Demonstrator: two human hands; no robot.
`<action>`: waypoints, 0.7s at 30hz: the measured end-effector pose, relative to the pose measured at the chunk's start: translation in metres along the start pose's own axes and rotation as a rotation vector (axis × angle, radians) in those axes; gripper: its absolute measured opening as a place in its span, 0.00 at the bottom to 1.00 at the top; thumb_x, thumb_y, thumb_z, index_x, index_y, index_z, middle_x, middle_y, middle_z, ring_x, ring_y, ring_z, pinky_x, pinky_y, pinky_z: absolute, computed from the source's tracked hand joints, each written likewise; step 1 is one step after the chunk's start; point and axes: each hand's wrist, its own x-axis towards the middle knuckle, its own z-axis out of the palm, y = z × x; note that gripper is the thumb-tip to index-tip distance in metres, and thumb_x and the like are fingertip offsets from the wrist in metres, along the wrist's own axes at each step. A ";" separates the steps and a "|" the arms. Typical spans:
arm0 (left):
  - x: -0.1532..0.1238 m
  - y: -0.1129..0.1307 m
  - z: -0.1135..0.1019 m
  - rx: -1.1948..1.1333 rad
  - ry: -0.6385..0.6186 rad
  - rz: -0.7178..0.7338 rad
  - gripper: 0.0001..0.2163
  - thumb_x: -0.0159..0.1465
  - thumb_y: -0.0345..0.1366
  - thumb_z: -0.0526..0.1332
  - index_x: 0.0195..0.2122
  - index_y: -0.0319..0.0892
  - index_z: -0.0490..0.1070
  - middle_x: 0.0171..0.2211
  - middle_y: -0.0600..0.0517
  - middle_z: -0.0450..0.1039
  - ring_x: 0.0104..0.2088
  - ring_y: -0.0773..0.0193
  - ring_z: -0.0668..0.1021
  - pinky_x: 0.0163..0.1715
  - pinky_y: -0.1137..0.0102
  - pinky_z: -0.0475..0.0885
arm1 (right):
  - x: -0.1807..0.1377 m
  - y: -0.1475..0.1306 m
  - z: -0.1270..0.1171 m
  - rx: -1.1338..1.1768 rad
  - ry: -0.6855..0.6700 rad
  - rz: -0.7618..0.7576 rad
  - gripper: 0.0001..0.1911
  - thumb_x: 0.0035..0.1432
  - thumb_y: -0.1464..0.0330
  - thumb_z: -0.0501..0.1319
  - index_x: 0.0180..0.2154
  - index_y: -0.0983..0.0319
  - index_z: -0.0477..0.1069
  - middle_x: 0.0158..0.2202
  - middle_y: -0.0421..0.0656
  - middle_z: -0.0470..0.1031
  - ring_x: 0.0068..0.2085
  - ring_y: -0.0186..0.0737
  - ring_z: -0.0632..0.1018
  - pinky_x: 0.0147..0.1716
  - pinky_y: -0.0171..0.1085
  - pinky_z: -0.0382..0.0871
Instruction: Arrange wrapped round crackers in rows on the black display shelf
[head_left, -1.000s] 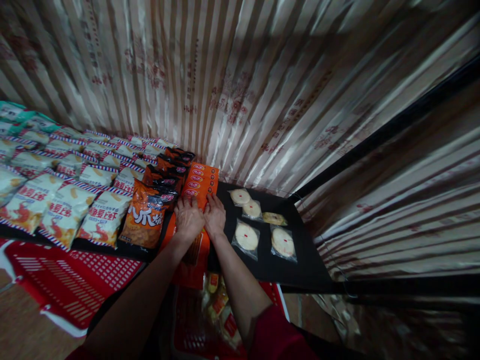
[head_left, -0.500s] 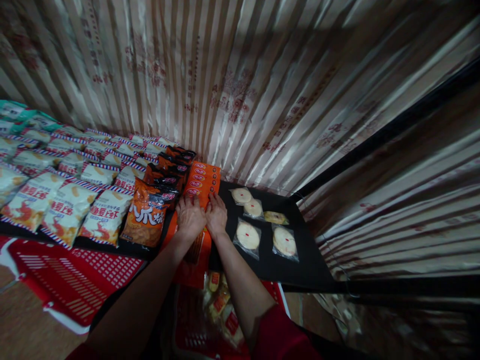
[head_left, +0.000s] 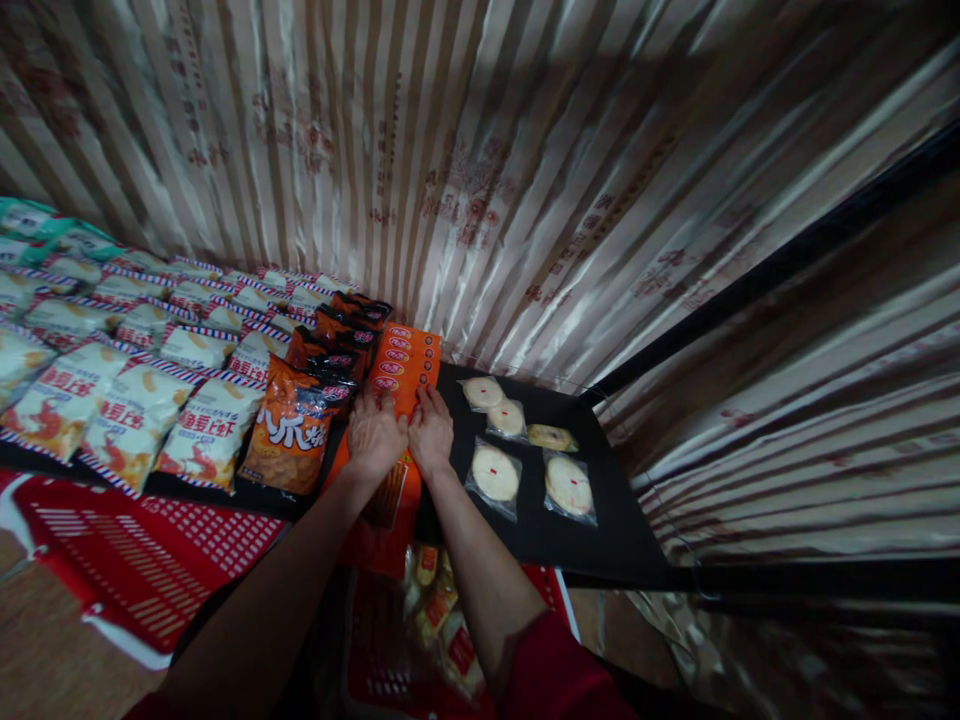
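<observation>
Overlapping orange snack packets [head_left: 405, 352], their repeated oval logos facing up, lie in a row on the black shelf [head_left: 615, 520]. On top of this row rests my left hand [head_left: 377, 432], fingers stretched forward and lying flat. My right hand [head_left: 431, 432] lies beside it along the packets' right edge, its fingers also extended; the two thumbs nearly meet. Palms and undersides of the fingers are hidden. Just left of my left hand leans an orange-and-black snack bag [head_left: 289, 430], with more of its kind behind it.
Rows of white snack bags [head_left: 206, 430] fill the shelf's left side. Several clear-wrapped round pastries [head_left: 495, 472] lie on the right. Below are a red basket [head_left: 165, 560] and a basket with wrapped snacks [head_left: 439, 610]. A striped curtain [head_left: 480, 180] hangs behind; a black bar [head_left: 750, 270] slants at right.
Both hands stay on the orange packets and have shifted only slightly. The shelf goods look the same.
</observation>
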 end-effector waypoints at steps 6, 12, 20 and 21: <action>0.002 -0.001 0.000 -0.001 0.009 -0.002 0.25 0.61 0.40 0.54 0.57 0.32 0.62 0.60 0.34 0.57 0.58 0.47 0.65 0.54 0.59 0.62 | 0.000 0.000 0.000 0.036 0.004 0.001 0.22 0.61 0.72 0.48 0.55 0.64 0.66 0.60 0.49 0.62 0.61 0.42 0.62 0.59 0.43 0.56; 0.000 0.002 -0.003 0.006 0.012 -0.002 0.24 0.62 0.40 0.54 0.57 0.35 0.61 0.61 0.35 0.56 0.58 0.46 0.63 0.54 0.57 0.62 | 0.000 0.003 -0.001 0.112 0.026 0.006 0.22 0.61 0.71 0.48 0.54 0.65 0.67 0.60 0.48 0.62 0.61 0.41 0.63 0.60 0.42 0.55; 0.001 0.001 -0.003 -0.004 0.013 0.008 0.24 0.62 0.39 0.54 0.57 0.31 0.61 0.60 0.33 0.57 0.57 0.46 0.64 0.54 0.58 0.61 | 0.000 0.003 -0.001 0.166 0.033 0.024 0.22 0.60 0.70 0.49 0.54 0.64 0.68 0.61 0.46 0.61 0.61 0.39 0.62 0.61 0.39 0.54; 0.001 0.002 -0.003 -0.005 0.015 0.009 0.25 0.62 0.39 0.54 0.58 0.31 0.61 0.60 0.33 0.57 0.58 0.46 0.64 0.55 0.58 0.61 | 0.000 0.003 -0.001 0.166 0.031 0.025 0.22 0.60 0.70 0.49 0.54 0.64 0.68 0.61 0.46 0.61 0.61 0.39 0.62 0.61 0.40 0.54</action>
